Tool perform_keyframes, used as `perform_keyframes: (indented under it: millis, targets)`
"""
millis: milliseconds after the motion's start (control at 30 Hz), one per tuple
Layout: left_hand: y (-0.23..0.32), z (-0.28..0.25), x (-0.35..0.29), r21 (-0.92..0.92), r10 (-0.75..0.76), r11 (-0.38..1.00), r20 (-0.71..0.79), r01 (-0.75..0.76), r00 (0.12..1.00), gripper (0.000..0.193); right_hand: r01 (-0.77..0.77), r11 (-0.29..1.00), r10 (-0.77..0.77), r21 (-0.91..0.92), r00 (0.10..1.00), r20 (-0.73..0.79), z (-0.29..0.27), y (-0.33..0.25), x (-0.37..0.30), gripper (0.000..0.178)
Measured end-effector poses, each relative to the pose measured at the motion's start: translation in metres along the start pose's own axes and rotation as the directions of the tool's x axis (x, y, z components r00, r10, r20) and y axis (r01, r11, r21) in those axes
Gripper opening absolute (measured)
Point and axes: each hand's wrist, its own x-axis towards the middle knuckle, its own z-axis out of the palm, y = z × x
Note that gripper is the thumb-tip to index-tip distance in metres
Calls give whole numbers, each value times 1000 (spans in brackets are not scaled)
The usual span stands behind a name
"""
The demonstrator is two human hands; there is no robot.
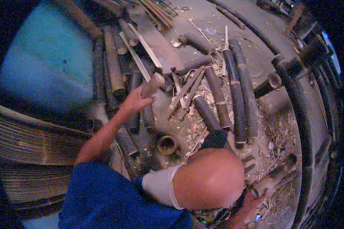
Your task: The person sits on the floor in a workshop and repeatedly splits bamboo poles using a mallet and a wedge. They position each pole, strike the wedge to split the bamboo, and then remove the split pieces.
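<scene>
1. The left hand [135, 102] was closed around a short wooden cylinder [153, 86], raised over the work area with its pale end pointing up and away.
2. The right hand [253, 200] held the near end of a bamboo tube [276, 174] at lower right; how tightly it gripped could not be told.
3. The tube slanted up and away to the right, over the shavings [272, 133] strewn on the floor [269, 61].
4. A bare knee [212, 178] rose between the two hands.
5. An open-ended tube section [167, 145] stood beyond the knee, its mouth facing up.
6. Two long dark poles [244, 87] lay side by side, right of some crossed split strips [187, 91].
7. Two pale strips [144, 44] extended beyond the left hand.
8. A blue-green sheet [47, 57] filled the upper left, above a ribbed brown bundle [40, 150].
</scene>
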Motion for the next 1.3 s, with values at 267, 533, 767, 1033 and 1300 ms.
perform_keyframes:
  millis: [267, 533, 767, 1033, 1300]
  targets:
    - [-48, 114, -70, 474, 41, 836, 446, -275, 894, 61, -314, 797, 297, 516, 948, 118, -15, 17, -105, 45]
    - [-59, 105, -77, 612, -167, 757, 521, -229, 837, 62, -358, 725, 366, 588, 924, 112, 18, 20, -121, 44]
    - [-3, 70, -25, 652, -187, 738, 445, -174, 876, 63, -354, 746, 396, 564, 917, 53, 37, 38, -118, 46]
    - [213, 88, 79, 426, 267, 752, 501, -503, 823, 64, -388, 316, 355, 866, 895, 271, 42, 42, -98, 48]
    - [363, 250, 95, 136, 550, 570, 669, -810, 500, 55, -100, 601, 251, 793, 965, -69, 4, -4, -145, 52]
